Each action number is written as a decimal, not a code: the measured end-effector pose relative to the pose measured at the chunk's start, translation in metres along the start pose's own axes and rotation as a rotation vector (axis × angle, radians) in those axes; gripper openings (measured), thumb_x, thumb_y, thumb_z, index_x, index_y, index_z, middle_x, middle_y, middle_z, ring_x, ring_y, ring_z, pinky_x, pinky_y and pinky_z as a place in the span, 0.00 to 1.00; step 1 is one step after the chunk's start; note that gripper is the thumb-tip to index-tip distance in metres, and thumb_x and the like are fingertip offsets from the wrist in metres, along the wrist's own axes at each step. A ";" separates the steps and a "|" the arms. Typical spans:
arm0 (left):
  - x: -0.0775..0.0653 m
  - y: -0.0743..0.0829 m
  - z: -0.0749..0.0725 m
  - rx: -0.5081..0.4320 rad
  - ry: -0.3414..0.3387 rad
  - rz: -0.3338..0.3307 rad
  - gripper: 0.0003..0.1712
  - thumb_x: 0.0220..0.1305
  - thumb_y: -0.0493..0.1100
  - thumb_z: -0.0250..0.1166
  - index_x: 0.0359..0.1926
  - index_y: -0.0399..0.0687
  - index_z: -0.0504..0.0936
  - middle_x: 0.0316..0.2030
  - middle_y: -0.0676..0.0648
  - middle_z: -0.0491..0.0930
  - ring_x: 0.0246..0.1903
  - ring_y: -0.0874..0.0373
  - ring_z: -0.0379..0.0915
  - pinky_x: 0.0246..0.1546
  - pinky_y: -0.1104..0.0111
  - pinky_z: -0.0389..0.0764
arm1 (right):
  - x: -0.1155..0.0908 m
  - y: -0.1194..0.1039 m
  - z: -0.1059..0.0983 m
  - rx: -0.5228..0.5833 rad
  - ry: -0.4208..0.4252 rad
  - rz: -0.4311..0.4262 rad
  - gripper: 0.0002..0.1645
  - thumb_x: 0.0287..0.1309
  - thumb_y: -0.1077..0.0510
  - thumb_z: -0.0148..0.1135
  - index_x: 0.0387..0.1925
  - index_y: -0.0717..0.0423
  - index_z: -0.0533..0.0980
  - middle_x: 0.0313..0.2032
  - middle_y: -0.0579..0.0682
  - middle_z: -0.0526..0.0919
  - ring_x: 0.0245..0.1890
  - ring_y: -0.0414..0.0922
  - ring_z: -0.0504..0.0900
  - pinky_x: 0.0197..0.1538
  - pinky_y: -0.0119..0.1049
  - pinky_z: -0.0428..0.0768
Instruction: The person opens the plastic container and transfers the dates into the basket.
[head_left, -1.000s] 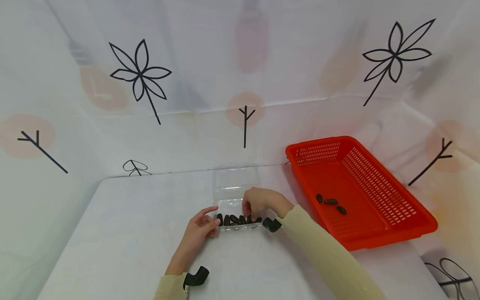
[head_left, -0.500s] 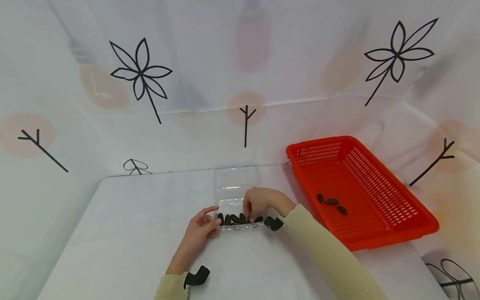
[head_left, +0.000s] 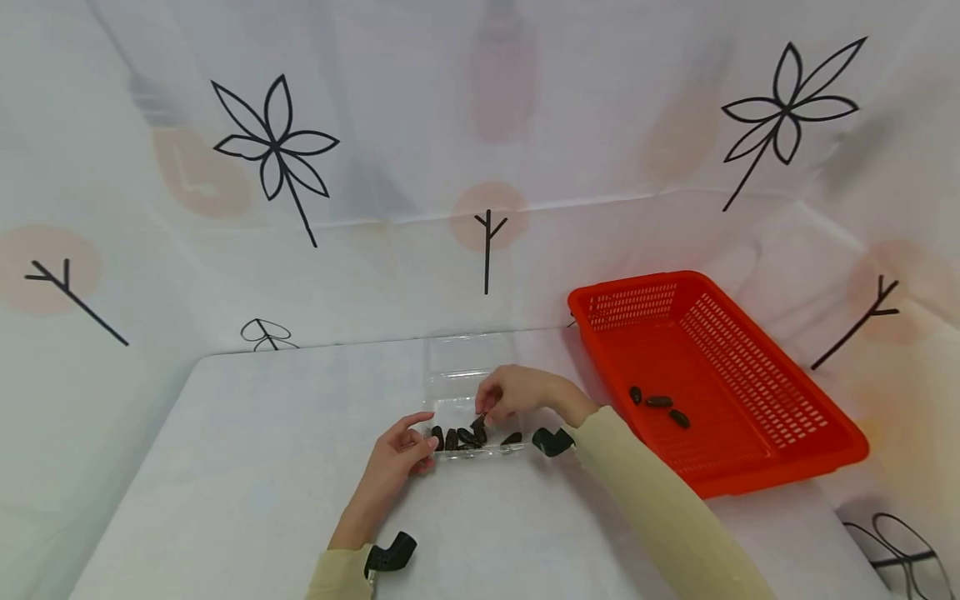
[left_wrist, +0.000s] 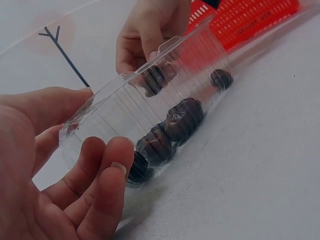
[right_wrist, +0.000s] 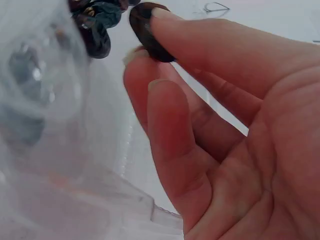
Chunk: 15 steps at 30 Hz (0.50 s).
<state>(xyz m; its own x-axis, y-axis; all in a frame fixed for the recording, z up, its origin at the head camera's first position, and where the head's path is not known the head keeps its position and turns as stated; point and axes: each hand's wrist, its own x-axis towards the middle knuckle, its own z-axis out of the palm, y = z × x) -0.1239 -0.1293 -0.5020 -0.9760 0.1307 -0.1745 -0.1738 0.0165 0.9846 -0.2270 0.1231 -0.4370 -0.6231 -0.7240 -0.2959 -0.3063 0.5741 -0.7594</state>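
A clear plastic clamshell box (head_left: 453,410) stands on the table with its lid (head_left: 471,354) folded back. My left hand (head_left: 401,452) grips the box's left end, thumb and fingers against its wall. Several dark brown, wrinkled dates (left_wrist: 184,119) lie along the box's near side. One date (head_left: 512,438) lies apart from them toward the right end. Over the inside of the box, my right hand (head_left: 517,393) pinches a date (right_wrist: 147,32) between thumb and fingers.
To the right stands a red perforated basket (head_left: 795,350), tilted toward the backdrop, with a few dates (head_left: 659,402) on its floor. A white cloth covers the table (head_left: 247,467), and a printed curtain (head_left: 390,275) rises behind it.
My right hand has come up from among the dates and shifted slightly left, a date between its fingers. A gap now shows in the row. The left hand stays put on the box.
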 end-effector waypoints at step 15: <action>0.000 -0.001 -0.002 0.008 -0.006 0.001 0.28 0.62 0.38 0.71 0.63 0.45 0.77 0.28 0.46 0.76 0.25 0.55 0.74 0.29 0.69 0.76 | -0.006 -0.002 0.004 0.104 0.178 0.028 0.07 0.60 0.65 0.68 0.41 0.55 0.85 0.34 0.45 0.86 0.36 0.48 0.84 0.40 0.37 0.82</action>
<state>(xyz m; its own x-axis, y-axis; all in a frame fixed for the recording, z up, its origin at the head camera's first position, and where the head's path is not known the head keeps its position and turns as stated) -0.1235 -0.1311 -0.5032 -0.9753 0.1368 -0.1737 -0.1720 0.0243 0.9848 -0.2196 0.1249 -0.4367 -0.7506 -0.6239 -0.2177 -0.2165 0.5436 -0.8110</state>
